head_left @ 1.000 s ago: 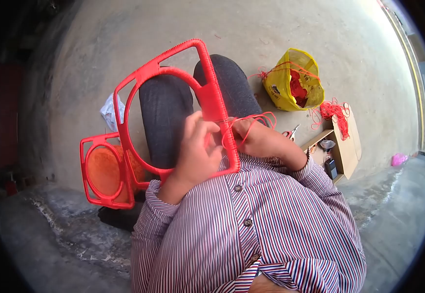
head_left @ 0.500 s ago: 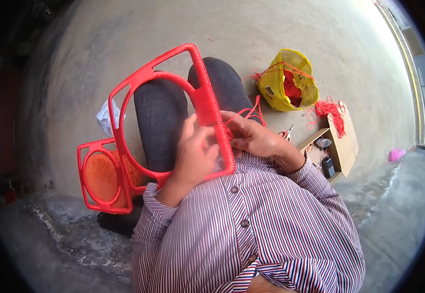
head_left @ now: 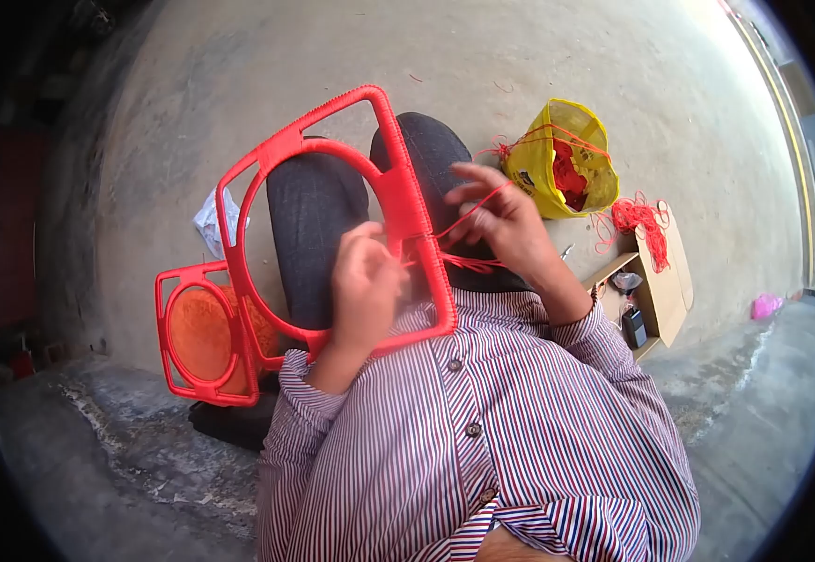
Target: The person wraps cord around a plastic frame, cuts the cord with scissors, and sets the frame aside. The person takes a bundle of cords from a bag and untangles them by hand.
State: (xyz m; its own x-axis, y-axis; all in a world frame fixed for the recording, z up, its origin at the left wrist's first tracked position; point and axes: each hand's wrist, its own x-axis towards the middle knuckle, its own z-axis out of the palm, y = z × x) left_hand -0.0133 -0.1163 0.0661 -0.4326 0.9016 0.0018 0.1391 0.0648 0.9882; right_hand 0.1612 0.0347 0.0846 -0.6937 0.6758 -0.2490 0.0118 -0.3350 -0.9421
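A red frame (head_left: 403,201) with a large ring in it lies tilted across my thighs, red cord wound tightly along its bars. My right hand (head_left: 515,234) is raised just right of the frame's near bar, fingers bent around a strand of red cord (head_left: 463,217) that runs taut to the bar. More loose strands hang below that hand. On the inner side of the same bar is my left hand (head_left: 367,290), its fingertips close to a short bit of cord. Motion blur smears those fingers, so their grip is unclear.
A second red frame (head_left: 206,386) stands by an orange cushion (head_left: 203,323) on the left, near a white plastic bag (head_left: 211,225). To the right are a yellow bag (head_left: 543,173) of red material, a cord tangle (head_left: 646,225) and a cardboard box (head_left: 674,281).
My right hand has moved up and away from the bar, drawing the cord out to the right. The left hand has shifted slightly and stays inside the frame.
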